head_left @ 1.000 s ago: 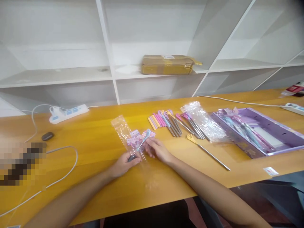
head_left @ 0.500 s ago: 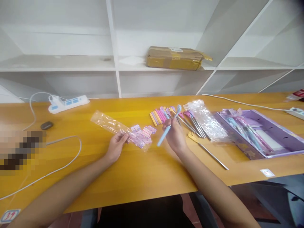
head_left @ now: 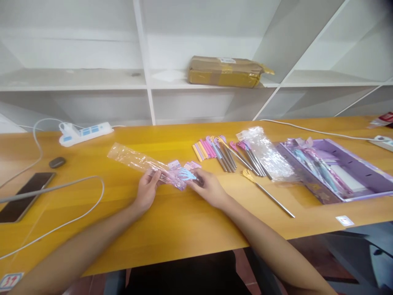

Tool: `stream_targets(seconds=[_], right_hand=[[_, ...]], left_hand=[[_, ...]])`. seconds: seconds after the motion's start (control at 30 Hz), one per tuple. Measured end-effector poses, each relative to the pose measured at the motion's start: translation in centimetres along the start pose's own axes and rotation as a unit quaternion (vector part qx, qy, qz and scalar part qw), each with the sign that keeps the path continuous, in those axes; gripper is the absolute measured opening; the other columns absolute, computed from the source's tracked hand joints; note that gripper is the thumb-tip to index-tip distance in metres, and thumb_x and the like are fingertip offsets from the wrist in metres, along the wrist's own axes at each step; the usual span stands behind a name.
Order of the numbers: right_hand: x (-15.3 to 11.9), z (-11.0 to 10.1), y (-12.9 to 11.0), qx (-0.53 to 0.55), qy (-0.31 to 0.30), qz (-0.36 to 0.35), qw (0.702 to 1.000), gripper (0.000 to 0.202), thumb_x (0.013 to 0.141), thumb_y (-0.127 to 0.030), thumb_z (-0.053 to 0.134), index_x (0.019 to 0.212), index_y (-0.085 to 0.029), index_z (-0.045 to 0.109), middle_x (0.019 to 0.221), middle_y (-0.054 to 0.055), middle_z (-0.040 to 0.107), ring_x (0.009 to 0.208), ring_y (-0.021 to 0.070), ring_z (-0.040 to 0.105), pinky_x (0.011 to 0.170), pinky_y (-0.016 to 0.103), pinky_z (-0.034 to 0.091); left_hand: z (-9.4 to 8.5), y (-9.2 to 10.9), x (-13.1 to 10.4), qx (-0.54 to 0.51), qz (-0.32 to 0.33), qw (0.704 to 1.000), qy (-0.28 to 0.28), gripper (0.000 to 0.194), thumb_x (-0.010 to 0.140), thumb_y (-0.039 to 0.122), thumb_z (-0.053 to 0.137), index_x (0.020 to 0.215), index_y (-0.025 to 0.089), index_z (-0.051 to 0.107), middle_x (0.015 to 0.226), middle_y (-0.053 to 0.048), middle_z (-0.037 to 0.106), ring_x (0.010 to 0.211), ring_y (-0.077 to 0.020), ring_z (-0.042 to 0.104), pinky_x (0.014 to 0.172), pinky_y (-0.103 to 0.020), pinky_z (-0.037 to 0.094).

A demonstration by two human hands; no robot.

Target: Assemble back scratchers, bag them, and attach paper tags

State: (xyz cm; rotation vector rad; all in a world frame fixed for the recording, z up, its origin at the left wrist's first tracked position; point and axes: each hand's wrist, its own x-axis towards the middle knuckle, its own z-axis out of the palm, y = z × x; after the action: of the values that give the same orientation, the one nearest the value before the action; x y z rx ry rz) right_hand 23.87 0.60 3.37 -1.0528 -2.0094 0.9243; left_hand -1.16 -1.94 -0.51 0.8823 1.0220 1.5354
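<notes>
My left hand (head_left: 146,191) is closed on a long clear plastic bag (head_left: 127,156), which slants up to the left. In my right hand (head_left: 212,191) is a light blue back scratcher (head_left: 185,174), gripped near its head with the claw pointing left. The claw lies at the bag's right end; whether it is inside the bag I cannot tell. Pink and purple printed cards (head_left: 173,164) lie around and partly under the bag and claw. Right of my hands rest several back scratchers (head_left: 225,155) with metal rods and coloured claws, beside pink, yellow and purple handle sleeves (head_left: 203,150).
A single yellow back scratcher (head_left: 268,193) lies nearer me. Crumpled clear bags (head_left: 265,155) and a purple box (head_left: 333,172) of wrapped scratchers are on the right. A power strip (head_left: 87,133), phone (head_left: 26,196) and white cable (head_left: 102,192) occupy the left. A taped carton (head_left: 225,73) sits on the shelf.
My right hand has moved left and down with the blue back scratcher, bringing its claw to the bag's right end. My left hand keeps hold of the bag.
</notes>
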Motion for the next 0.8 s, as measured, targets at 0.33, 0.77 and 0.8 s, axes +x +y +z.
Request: stream_targets(seconds=[0.33, 0.77, 0.8], right_hand=[[-0.7, -0.2, -0.6, 0.000, -0.032, -0.064, 0.997, 0.025, 0.107, -0.043, 0.056, 0.112, -0.020, 0.063, 0.096, 0.006, 0.071, 0.081, 0.0179, 0.063, 0.076, 0.029, 0.047], [0.0, -0.5, 0.7, -0.181, -0.017, -0.021, 0.983, 0.028, 0.111, -0.038, 0.049, 0.096, -0.020, 0.066, 0.097, 0.008, 0.066, 0.087, 0.0205, 0.061, 0.079, 0.032, 0.046], [0.0, -0.6, 0.7, -0.187, -0.014, -0.017, 0.982, 0.027, 0.110, -0.037, 0.050, 0.095, -0.020, 0.066, 0.097, 0.008, 0.066, 0.085, 0.0202, 0.061, 0.077, 0.031, 0.045]], left_hand=[[-0.1, -0.4, -0.2, 0.064, -0.081, 0.989, -0.102, 0.035, 0.085, 0.046, 0.088, 0.103, 0.017, 0.081, 0.106, -0.010, 0.082, 0.095, -0.0265, 0.077, 0.084, -0.038, 0.066], [0.5, 0.7, 0.3, -0.078, -0.086, 0.993, 0.024, 0.040, 0.074, 0.043, 0.097, 0.089, 0.016, 0.071, 0.091, -0.004, 0.078, 0.091, -0.0198, 0.077, 0.084, -0.033, 0.063], [0.5, 0.7, 0.4, -0.084, -0.088, 0.992, 0.028, 0.041, 0.073, 0.042, 0.098, 0.088, 0.016, 0.070, 0.091, -0.003, 0.078, 0.091, -0.0196, 0.077, 0.084, -0.033, 0.063]])
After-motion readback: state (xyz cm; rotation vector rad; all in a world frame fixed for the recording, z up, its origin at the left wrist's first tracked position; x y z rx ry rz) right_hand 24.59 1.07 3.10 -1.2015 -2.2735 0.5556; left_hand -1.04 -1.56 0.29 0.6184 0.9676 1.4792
